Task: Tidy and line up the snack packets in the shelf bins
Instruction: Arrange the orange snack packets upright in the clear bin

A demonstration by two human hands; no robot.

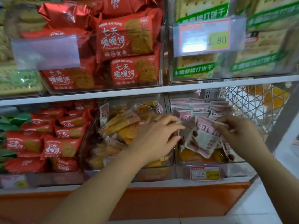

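Observation:
A white packet printed with red dates (202, 139) hangs tilted over the lower right clear bin (210, 162). My right hand (239, 135) pinches its top right corner. My left hand (157, 136) reaches over the wall between the middle and right bins, fingers curled at the packet's left edge; its grip is hard to make out. A neat row of pink and white packets (200, 107) stands at the back of that bin. The middle bin (155, 168) holds a loose heap of yellow and orange packets (123, 126).
Red biscuit packets (53, 135) fill the lower left bin. The upper shelf carries red packets (127, 42) and green-labelled cracker packs (197, 68) behind a price tag (208, 36). A wire basket (252, 107) stands at the right end. Orange shelf base below.

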